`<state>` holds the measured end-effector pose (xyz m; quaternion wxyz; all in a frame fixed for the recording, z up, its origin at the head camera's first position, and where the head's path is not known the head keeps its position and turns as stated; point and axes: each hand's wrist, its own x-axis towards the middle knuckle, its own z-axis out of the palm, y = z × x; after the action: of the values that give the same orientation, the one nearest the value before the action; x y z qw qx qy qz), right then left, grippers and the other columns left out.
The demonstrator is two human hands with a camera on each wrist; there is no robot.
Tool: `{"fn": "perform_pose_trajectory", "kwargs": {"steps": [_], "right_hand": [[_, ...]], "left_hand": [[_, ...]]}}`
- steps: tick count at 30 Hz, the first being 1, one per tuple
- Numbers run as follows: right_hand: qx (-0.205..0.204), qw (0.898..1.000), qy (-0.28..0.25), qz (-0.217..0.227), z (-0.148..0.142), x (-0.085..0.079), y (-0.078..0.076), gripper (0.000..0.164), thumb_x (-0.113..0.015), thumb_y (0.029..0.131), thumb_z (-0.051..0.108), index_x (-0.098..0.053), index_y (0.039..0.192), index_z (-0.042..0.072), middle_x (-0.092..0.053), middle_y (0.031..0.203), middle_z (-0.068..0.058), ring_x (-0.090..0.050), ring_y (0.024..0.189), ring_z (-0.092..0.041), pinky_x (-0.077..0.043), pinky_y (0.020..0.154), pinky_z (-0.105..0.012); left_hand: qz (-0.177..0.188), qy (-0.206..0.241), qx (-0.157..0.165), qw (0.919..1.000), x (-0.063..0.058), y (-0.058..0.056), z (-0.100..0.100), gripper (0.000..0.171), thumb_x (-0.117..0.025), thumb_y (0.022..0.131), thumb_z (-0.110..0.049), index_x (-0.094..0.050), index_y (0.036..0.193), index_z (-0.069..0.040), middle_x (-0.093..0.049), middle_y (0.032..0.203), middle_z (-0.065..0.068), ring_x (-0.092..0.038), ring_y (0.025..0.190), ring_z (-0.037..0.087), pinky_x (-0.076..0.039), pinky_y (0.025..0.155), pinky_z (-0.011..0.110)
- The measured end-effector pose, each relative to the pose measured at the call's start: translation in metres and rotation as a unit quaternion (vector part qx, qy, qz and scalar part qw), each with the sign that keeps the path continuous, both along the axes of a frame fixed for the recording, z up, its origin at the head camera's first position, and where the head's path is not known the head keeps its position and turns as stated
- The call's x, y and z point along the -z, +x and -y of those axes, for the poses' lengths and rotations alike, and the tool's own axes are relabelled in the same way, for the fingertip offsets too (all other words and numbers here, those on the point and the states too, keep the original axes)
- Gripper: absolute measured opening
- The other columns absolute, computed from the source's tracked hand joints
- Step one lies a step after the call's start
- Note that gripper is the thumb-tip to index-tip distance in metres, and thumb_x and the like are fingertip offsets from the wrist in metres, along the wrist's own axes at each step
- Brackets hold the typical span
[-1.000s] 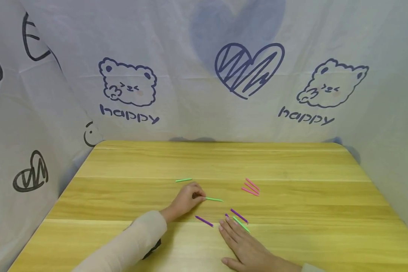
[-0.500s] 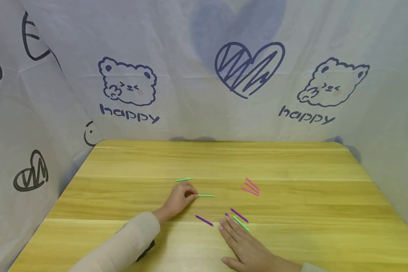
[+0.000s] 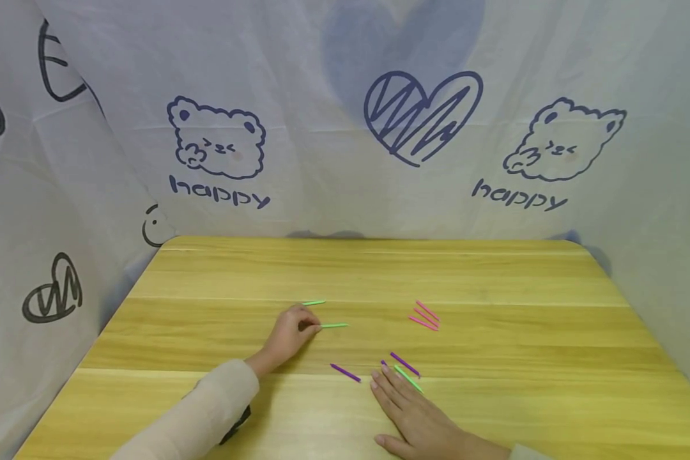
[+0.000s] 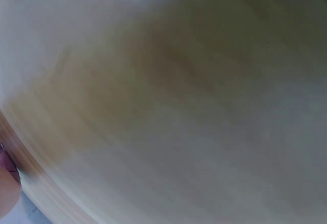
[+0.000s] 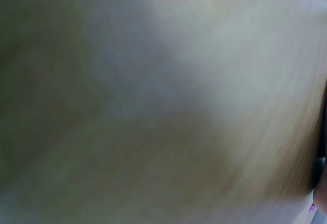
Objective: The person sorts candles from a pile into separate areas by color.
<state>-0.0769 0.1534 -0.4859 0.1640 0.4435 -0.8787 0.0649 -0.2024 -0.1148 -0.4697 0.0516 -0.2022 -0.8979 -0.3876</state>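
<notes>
"What's the left hand (image 3: 287, 338) doing?"

"It's pinching a green stick (image 3: 335, 326) near its left end, thumb and fingertips closing on it. The stick is pointing right, just beyond the lone purple stick (image 3: 345, 373); I can't tell whether it's touching the table (image 3: 494, 409)."

"And the right hand (image 3: 416, 418)?"

"It's lying palm down, to the right of the lone purple stick and nearer the person. Its fingers are stretching out straight, gripping nothing, and covering most of a purple piece (image 3: 383, 363)."

"What's lying around them?"

"To the lone purple stick's right, a second green stick (image 3: 408, 379) is lying beside those fingers, with another purple stick (image 3: 405, 364) lying just past it. Well beyond the lone one, a third green stick (image 3: 315, 303) is partly hiding behind the left hand. Three pink sticks (image 3: 423, 315) are lying beyond it, rightward."
</notes>
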Motion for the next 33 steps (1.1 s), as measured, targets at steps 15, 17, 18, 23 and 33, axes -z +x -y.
{"fn": "perform_pose_trajectory", "kwargs": {"steps": [15,17,18,23,33], "right_hand": [[-0.003,1.000,-0.010,-0.015,0.000,0.003,0.000,0.067,-0.036,0.097,0.047,-0.039,0.135,-0.009,-0.037,0.143,-0.025,-0.024,0.139,-0.034,0.006,0.117,-0.024],[-0.003,1.000,-0.010,-0.016,0.000,0.003,-0.001,0.067,-0.036,0.098,0.047,-0.039,0.135,-0.009,-0.037,0.143,-0.025,-0.024,0.139,-0.034,0.005,0.117,-0.024],[-0.003,1.000,-0.010,-0.017,0.000,0.003,-0.001,0.067,-0.035,0.098,0.047,-0.039,0.135,-0.009,-0.037,0.143,-0.025,-0.025,0.139,-0.034,0.005,0.117,-0.024],[-0.003,1.000,-0.009,-0.018,0.000,0.004,-0.001,0.067,-0.035,0.098,0.047,-0.040,0.134,-0.009,-0.037,0.143,-0.024,-0.027,0.138,-0.035,0.005,0.117,-0.024],[-0.003,1.000,-0.007,-0.015,0.000,0.003,-0.001,0.067,-0.036,0.097,0.047,-0.041,0.133,-0.009,-0.038,0.143,-0.024,-0.027,0.138,-0.035,0.006,0.117,-0.024]], "left_hand": [[0.009,0.004,-0.033,0.9994,-0.001,-0.005,0.009,0.009,-0.071,0.079,-0.006,-0.069,0.080,0.002,-0.062,0.082,0.005,-0.056,0.075,0.012,-0.050,0.066,0.021],[0.011,0.002,-0.038,0.9992,-0.001,-0.006,0.010,0.009,-0.071,0.079,-0.006,-0.069,0.080,0.002,-0.062,0.081,0.005,-0.056,0.075,0.012,-0.050,0.066,0.021],[0.012,0.002,-0.040,0.9991,-0.001,-0.007,0.010,0.009,-0.071,0.079,-0.007,-0.069,0.079,0.002,-0.061,0.081,0.005,-0.055,0.074,0.012,-0.050,0.066,0.021],[0.018,0.000,-0.052,0.9985,-0.001,-0.009,0.012,0.010,-0.071,0.080,-0.008,-0.069,0.079,0.002,-0.061,0.081,0.005,-0.055,0.075,0.012,-0.050,0.067,0.022],[0.026,0.000,-0.057,0.9980,-0.001,-0.014,0.018,0.005,-0.069,0.080,-0.004,-0.070,0.082,0.000,-0.062,0.083,0.007,-0.057,0.078,0.016,-0.051,0.069,0.025]]}}
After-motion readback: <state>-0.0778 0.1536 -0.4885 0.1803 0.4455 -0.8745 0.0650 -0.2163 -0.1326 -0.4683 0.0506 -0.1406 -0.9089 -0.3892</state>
